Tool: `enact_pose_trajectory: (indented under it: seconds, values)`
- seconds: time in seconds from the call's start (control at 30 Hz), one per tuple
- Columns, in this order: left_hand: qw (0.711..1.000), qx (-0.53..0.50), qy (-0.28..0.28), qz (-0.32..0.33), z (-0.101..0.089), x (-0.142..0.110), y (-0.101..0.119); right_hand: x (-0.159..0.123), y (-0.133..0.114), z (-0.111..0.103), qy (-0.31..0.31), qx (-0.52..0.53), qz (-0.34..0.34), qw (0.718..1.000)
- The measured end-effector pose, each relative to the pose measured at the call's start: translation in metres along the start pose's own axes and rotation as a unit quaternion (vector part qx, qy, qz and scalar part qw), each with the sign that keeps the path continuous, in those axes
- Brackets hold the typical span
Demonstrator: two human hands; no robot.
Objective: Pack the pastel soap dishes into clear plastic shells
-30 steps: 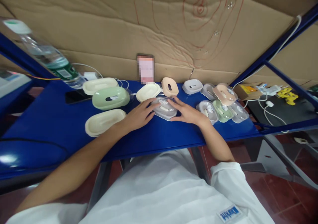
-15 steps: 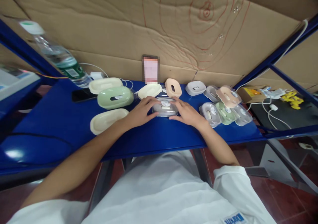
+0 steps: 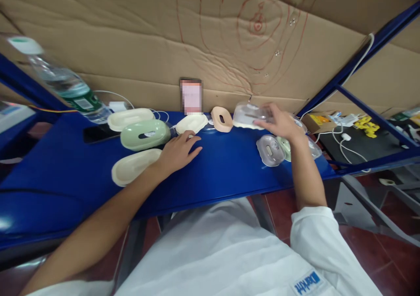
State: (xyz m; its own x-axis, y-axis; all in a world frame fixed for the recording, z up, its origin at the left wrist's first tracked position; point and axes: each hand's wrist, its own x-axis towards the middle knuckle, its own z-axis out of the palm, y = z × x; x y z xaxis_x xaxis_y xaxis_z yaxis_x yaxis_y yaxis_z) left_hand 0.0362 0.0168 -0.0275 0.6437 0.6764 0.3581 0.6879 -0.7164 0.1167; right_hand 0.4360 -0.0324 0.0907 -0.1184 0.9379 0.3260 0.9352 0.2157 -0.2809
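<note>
In the head view, the right hand (image 3: 281, 123) has its grip closed around the right end of a clear-covered grey case (image 3: 246, 116), toward the back of the tabletop (image 3: 216, 178), just right of a peach case (image 3: 221, 120). The left hand (image 3: 177, 151), its grip loosely spread and holding nothing, is just in front of a cream tray (image 3: 191, 123); whether they touch, I cannot tell.

A grey case (image 3: 246, 115) with rounded corners, under a clear cover, is toward the back of the table (image 3: 216, 173), just right of the peach shell (image 3: 227, 122). The right fingers (image 3: 263, 124) hold its right end — it is blurred, its slot unclear.
</note>
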Motion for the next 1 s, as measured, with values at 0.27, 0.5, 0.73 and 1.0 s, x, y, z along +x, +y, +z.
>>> enact_pose_trajectory:
  seconds: [0.27, 0.5, 0.73, 1.0]
  values:
    - [0.998, -0.059, -0.006, 0.031, 0.008, -0.001, 0.008, -0.023, -0.003, 0.026, -0.025, -0.002, 0.010, 1.000]
    - [0.994, -0.080, -0.019, 0.074, 0.010, -0.002, 0.009, -0.023, -0.001, 0.031, 0.040, -0.019, 0.057, 0.997]
    - [0.985, -0.095, -0.038, 0.138, 0.012, -0.005, 0.018, -0.020, 0.014, 0.068, 0.045, -0.024, 0.160, 0.986]
    - [0.987, -0.062, -0.015, 0.147, 0.007, -0.004, 0.016, -0.007, -0.002, 0.080, -0.092, -0.028, 0.136, 0.986]
